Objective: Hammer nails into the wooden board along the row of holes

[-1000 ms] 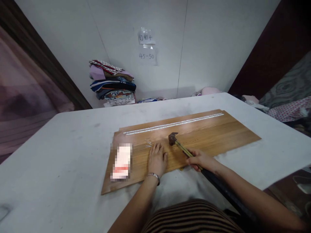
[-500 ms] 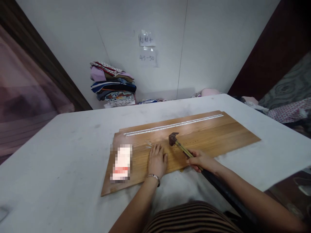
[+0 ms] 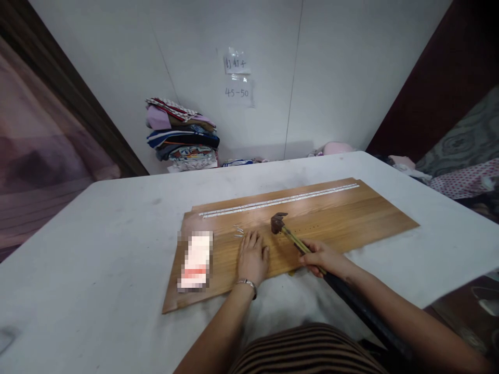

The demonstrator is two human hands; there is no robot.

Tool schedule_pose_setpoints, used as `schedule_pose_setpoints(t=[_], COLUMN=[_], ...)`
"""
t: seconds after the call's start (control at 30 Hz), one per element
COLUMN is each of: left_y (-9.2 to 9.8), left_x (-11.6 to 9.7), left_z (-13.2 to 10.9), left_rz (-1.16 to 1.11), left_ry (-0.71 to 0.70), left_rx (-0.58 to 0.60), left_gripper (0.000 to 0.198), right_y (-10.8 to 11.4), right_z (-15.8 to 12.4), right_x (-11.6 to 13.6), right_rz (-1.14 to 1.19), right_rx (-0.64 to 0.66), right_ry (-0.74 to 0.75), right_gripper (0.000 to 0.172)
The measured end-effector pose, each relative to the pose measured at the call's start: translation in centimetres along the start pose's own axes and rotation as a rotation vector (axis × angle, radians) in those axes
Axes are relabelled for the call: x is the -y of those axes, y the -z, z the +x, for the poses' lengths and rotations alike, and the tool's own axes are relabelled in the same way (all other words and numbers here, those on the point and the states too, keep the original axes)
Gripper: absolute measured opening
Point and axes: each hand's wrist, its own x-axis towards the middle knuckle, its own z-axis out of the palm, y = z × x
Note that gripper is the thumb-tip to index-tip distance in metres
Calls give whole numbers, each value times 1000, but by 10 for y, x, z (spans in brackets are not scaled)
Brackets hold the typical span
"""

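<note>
My left hand lies flat on a wooden board, fingers stretched out and pressing nothing but the wood. Just beyond its fingertips are several loose nails. My right hand is wrapped around the handle of a claw hammer. The hammer's dark head is low over the board, to the right of my left hand; whether it touches the wood I cannot tell. A row of small dark marks runs along the board to the right of the hammer head.
The board rests on a white-covered table. Along its far side run two pale strips. A blurred-out bright rectangle lies at its left end. Folded clothes are stacked behind the table, below paper notes on the wall.
</note>
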Motion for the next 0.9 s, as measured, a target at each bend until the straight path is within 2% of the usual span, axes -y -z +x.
schedule_pose_setpoints(t=[0.33, 0.63, 0.9], left_y=[4, 5, 6], left_x=[-3, -7, -6], left_z=[-2, -4, -2], left_rz=[-66, -113, -111], left_ry=[32, 56, 49], left_rx=[43, 36, 37], left_gripper=[36, 35, 35], right_y=[4, 4, 4], right_z=[1, 1, 2], right_x=[-9, -10, -9], right_rz=[-18, -63, -45], right_rx=[-9, -17, -18], right_ry=[-25, -60, -32], right_gripper=[35, 55, 41])
